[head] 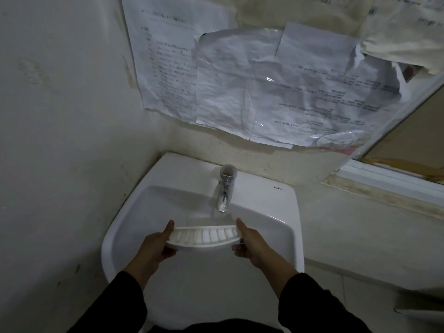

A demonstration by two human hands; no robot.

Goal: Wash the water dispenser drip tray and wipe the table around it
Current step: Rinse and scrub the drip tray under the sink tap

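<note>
Dim, stained walls close around a white ceramic basin (276, 227), where we hold the white slotted plastic drip tray (204, 237) just below the chrome tap (224, 188) at twelve o'clock, left hand (153, 246) and right hand (249, 243) each clamping an end, presumably to catch the water.

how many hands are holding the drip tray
2. The left hand grips the left end of the drip tray; the right hand grips its right end, over the sink below the tap.
</note>
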